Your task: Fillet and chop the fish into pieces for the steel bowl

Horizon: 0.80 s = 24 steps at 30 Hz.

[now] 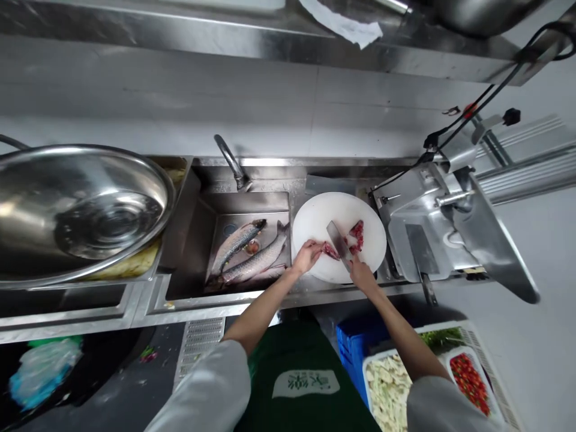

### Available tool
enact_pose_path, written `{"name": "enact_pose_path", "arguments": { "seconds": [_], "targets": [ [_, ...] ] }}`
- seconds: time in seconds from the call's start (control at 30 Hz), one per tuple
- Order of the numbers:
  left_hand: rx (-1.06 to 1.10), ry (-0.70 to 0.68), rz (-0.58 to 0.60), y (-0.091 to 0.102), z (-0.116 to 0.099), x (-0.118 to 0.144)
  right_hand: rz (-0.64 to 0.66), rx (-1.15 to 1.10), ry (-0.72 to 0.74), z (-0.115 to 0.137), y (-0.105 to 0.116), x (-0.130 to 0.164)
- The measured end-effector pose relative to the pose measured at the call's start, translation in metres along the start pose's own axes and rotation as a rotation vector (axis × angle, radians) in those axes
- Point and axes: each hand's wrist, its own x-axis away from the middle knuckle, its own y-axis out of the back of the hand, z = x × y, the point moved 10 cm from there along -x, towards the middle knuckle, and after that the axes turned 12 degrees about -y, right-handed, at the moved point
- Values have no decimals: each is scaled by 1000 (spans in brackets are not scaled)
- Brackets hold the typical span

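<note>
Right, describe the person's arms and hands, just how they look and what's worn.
Both hands, left and right, are bare, with no gloves. The forearms are uncovered; pale grey-white sleeves are pushed up to the elbows. A dark green apron with a pale logo patch covers the front.

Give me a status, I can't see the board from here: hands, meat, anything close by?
Right hand grips cleaver, blade on red meat. Left hand pins meat on white board. Slicer close right; fish in sink, left.

two fish [252, 252] in sink [189, 240], steel bowl [85, 210], meat slicer [441, 222]
</note>
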Motion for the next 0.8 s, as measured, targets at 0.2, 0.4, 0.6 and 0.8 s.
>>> {"name": "enact_pose_path", "arguments": {
  "seconds": [0.2,0.4,0.6,0.8],
  "targets": [
    [-136,-135,17,-27,-25,19,79,21,10,7,-6,17],
    [-241,-22,-290,31,-18,58,37,79,58,14,6,14],
    [-425,59,-415,130,-19,178,-22,10,151,47,10,5],
    [-616,226,-536,211,-23,352,-251,-90,50,36,94,14]
  ]
}}
